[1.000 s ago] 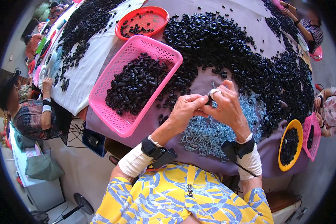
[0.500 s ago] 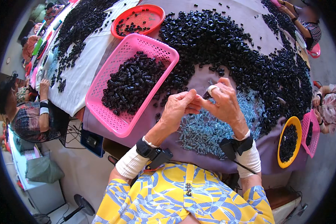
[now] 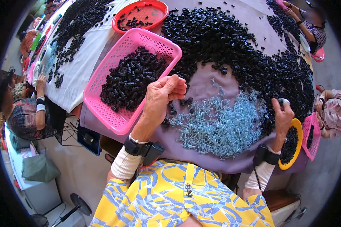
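My left hand (image 3: 163,92) is raised by the right rim of a pink perforated basket (image 3: 124,128). Its fingers curl in and the thumb presses against them; whatever may be inside is hidden. My right hand (image 3: 283,115) is over the right edge of the pile of small black plastic pieces (image 3: 216,36), thumb and bent fingers apart, with white tape on a finger. No piece shows in it. Between my hands lies a heap of small bluish metal springs (image 3: 219,126). More black pieces (image 3: 132,77) fill the basket.
A red tray (image 3: 161,9) with scattered black pieces stands behind the basket. On the right are a yellow tray (image 3: 300,142) and a smaller pink basket (image 3: 315,145). Other people sit around the cloth-covered table, one at left (image 3: 24,117) and others at right.
My hands were together over the springs and have separated. The left moved left toward the basket; the right swung right to the black pieces. The view shifted slightly.
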A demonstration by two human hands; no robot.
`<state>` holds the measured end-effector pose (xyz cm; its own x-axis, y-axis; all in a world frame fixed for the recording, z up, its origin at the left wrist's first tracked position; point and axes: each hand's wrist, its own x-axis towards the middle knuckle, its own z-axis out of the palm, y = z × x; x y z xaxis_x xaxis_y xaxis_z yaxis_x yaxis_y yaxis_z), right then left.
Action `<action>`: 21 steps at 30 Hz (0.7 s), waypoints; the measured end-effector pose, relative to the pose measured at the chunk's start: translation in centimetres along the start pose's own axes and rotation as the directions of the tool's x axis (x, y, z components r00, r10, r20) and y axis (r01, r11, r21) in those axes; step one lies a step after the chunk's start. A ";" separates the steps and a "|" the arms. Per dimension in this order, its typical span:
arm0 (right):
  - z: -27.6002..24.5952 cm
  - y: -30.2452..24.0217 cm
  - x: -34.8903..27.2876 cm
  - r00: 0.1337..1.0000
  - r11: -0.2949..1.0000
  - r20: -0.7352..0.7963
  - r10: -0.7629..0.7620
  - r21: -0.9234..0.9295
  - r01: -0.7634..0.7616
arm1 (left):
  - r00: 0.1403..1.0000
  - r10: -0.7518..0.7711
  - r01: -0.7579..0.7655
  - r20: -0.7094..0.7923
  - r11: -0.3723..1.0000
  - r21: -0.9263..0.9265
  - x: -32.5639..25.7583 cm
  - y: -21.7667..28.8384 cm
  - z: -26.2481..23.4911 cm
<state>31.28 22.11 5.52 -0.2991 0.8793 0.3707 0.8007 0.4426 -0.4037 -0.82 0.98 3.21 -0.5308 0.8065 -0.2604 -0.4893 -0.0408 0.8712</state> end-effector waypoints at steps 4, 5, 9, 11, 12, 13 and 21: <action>-3.5 7.2 -0.7 0.977 0.959 -0.136 0.167 -0.207 -0.192 | 0.997 0.070 -0.070 -0.017 0.997 0.014 -0.3 1.2 -0.9; -4.1 9.1 -1.2 0.974 0.930 -0.128 0.184 -0.297 -0.215 | 0.995 0.097 -0.097 -0.029 0.995 0.004 -0.3 1.3 -1.2; -5.8 12.0 -2.8 0.928 0.861 -0.177 0.329 -0.346 -0.372 | 0.989 0.141 -0.141 -0.055 0.990 -0.006 -0.2 2.2 -1.7; -6.0 12.4 -3.1 0.936 0.843 -0.171 0.307 -0.408 -0.351 | 0.989 0.145 -0.146 -0.040 0.989 -0.025 -0.1 2.7 -2.0; -5.4 11.2 -3.0 0.948 0.886 -0.122 0.294 -0.337 -0.318 | 0.986 0.151 -0.153 -0.064 0.988 -0.019 -0.2 2.7 -2.3; -4.9 9.8 -2.9 0.958 0.922 -0.076 0.276 -0.262 -0.286 | 0.984 0.158 -0.159 -0.087 0.987 -0.013 -0.3 2.8 -2.6; 1.4 -6.6 0.8 0.947 0.960 0.168 -0.274 0.104 0.260 | 0.965 0.204 -0.213 -0.166 0.976 -0.036 -0.9 2.6 -4.0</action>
<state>25.05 20.14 7.25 -0.5900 0.7406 0.3217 0.6371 0.6717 -0.3780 -4.38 -2.25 4.00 -0.7271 0.6715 -0.1426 -0.3899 -0.2330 0.8909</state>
